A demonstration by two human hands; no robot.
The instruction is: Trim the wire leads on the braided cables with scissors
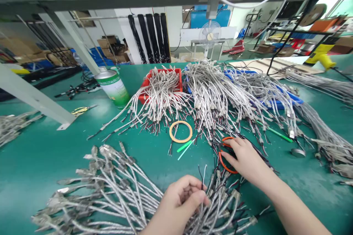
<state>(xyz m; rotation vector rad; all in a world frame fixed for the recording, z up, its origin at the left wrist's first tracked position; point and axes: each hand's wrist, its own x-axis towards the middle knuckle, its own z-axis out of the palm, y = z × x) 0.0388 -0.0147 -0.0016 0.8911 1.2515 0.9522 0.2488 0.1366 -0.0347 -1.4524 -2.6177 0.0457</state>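
My left hand (184, 202) is closed in a pinch around the end of a silver cable. A thin black and a white wire (204, 172) stick up from between its fingers. More silver cables (121, 194) spread in a loose pile under and left of this hand. My right hand (244, 156) has its thumb and fingers on orange-handled scissors (224, 165), whose handles stand apart; the blades are hidden. Just beyond lie a cream tape roll (180, 132), a green stick (184, 146) and a paler thin tube (185, 151).
Cable bundles overflow a red bin (180, 80) and a blue bin (295, 97) at the back. A metal can (114, 88) stands left of them. Yellow-handled snips (79, 110) lie near the slanted post (35, 95). A small round tin (298, 152) sits at right.
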